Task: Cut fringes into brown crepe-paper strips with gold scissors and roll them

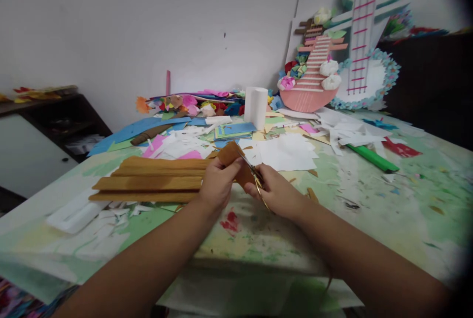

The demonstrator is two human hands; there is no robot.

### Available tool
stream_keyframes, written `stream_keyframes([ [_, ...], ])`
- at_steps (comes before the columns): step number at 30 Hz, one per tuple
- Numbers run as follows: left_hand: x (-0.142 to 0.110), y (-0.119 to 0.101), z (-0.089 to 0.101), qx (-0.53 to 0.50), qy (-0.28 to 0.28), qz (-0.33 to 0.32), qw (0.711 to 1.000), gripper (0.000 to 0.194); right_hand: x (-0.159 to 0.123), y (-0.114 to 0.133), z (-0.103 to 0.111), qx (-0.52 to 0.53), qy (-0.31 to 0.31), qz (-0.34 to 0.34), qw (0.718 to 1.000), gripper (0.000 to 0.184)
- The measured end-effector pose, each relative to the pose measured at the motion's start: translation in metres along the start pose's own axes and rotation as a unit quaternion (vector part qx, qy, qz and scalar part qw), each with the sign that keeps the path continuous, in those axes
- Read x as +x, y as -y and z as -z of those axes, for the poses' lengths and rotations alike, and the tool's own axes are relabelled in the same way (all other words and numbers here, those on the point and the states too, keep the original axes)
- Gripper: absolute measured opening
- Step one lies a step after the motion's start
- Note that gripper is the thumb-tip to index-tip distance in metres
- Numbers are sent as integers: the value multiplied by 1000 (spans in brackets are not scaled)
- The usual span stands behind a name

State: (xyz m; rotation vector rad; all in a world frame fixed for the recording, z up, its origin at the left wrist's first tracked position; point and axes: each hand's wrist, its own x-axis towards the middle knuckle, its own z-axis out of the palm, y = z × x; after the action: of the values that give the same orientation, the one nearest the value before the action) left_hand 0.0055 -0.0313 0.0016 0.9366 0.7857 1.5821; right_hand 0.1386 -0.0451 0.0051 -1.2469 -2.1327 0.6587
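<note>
A piece of brown crepe paper [229, 153] is pinched in my left hand [218, 180], with part of it hanging down between my two hands. My right hand [275, 187] is closed round a pair of gold-handled scissors [260, 191]. The blades point up and to the left, and they lie against the brown paper near my left thumb. To the left of my left hand, folded lengths of the same brown crepe paper [151, 180] lie flat on the table. Small brown offcuts [312, 195] are scattered near my right hand.
Paper scraps cover much of the paint-stained table [369, 219]. A white paper roll [255, 107] stands behind my hands. A green crepe roll [373, 158] lies to the right. Decorated paper instruments [310, 81] lean on the wall. At left, a white block [76, 212] sits partly under the brown paper.
</note>
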Motion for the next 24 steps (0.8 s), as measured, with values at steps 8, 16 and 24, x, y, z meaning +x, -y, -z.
stream_keyframes([
  [8,0,-1,2,18,27,16,999,15,4,-3,-2,-14,13,23,1000,32],
  [16,-1,-4,3,29,49,43,997,20,4,-4,0,-31,23,25,999,24],
  [24,-2,-10,2,12,59,54,997,17,3,-1,1,-69,20,12,997,18],
])
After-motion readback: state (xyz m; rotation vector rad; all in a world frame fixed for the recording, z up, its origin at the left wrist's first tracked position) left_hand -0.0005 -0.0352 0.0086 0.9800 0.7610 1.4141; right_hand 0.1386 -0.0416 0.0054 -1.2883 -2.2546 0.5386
